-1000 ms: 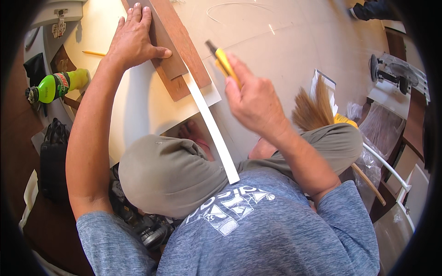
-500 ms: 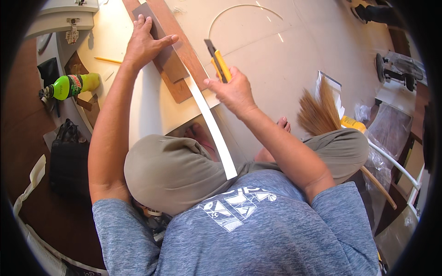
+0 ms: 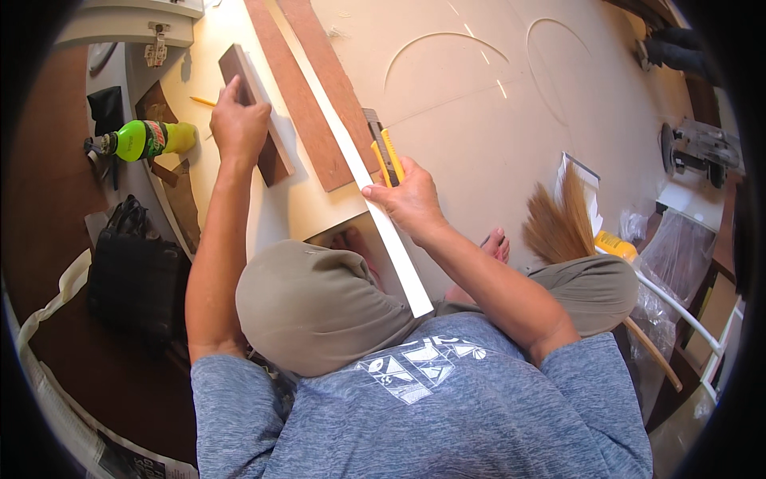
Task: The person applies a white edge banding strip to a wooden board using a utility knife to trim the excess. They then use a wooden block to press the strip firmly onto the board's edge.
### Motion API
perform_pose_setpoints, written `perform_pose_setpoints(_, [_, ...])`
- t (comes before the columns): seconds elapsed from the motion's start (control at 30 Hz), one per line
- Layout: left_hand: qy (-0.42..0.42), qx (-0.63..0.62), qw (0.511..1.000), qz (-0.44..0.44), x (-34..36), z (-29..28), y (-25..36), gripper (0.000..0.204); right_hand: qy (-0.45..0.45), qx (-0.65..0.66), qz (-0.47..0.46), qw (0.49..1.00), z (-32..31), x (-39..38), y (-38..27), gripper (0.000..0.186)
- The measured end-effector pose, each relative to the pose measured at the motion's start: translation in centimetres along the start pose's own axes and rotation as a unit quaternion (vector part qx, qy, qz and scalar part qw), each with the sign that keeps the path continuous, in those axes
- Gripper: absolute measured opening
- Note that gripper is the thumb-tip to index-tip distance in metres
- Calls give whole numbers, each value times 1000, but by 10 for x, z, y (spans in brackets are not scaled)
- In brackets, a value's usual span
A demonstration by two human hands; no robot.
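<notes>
My left hand (image 3: 239, 132) is closed around a dark brown wooden block (image 3: 277, 156), tilted up on its edge over the white panel. My right hand (image 3: 416, 201) grips a yellow utility knife (image 3: 388, 160) with its blade pointing away from me. The thumb of that hand also rests on a long white strip (image 3: 403, 263). This strip runs from my lap up along a reddish-brown board (image 3: 307, 120), splitting its visible face lengthwise. The board lies on the pale panel (image 3: 267, 211) in front of me.
At left, a green soda bottle (image 3: 144, 140) lies near a pencil (image 3: 203, 101) and a black bag (image 3: 136, 271). A broom (image 3: 558, 211) and dustpan (image 3: 589, 180) are at right, beside clear plastic wrap (image 3: 678, 247). Thin curved strips (image 3: 447, 33) lie on the tiled floor (image 3: 479, 144).
My left hand has lifted the block off the board and carried it left, uncovering the white strip. My right hand has come down onto the strip, still holding the knife.
</notes>
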State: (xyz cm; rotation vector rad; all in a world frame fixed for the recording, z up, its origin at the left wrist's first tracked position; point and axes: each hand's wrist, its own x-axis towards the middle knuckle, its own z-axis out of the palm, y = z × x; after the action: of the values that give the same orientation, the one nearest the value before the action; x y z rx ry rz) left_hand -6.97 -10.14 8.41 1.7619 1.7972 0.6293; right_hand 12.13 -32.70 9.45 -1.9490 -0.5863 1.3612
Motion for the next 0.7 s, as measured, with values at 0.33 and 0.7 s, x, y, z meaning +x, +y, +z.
perform_pose_setpoints(0.33, [37, -338, 937, -79, -41, -4, -20, 86, -8, 32, -78, 996, 14, 40, -37, 37])
perform_pose_setpoints(0.7, [-2, -254, 966, -59, -29, 0, 39, 79, 27, -7, -110, 994, 43, 99, -66, 48])
